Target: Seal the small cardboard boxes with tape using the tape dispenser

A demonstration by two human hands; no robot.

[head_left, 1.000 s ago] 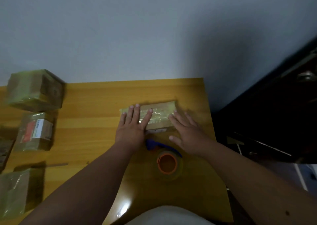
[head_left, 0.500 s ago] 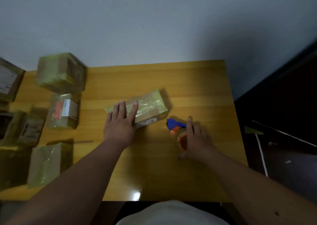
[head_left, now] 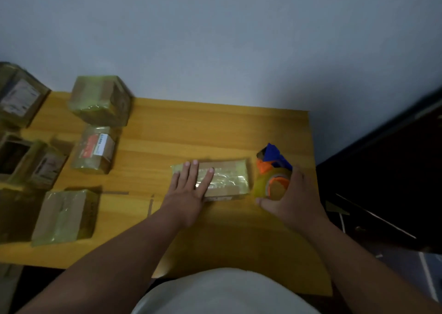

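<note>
Left hand [head_left: 189,191]: flat, fingers straight, pressing taped box [head_left: 223,181].
Right hand [head_left: 290,198]: grasping tape dispenser [head_left: 272,172], just right of box, near table edge [head_left: 312,160].

Left hand [head_left: 189,189] flat, fingers straight, palm down. Right hand [head_left: 290,200] curled in grip, forearms extended forward.

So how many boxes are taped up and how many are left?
Several boxes at the left, like the one by the wall, already look wrapped in tape. The left hand lies flat on the middle box, which has some tape on it, and the right hand grips the dispenser. One box at the far left looks open.
</note>
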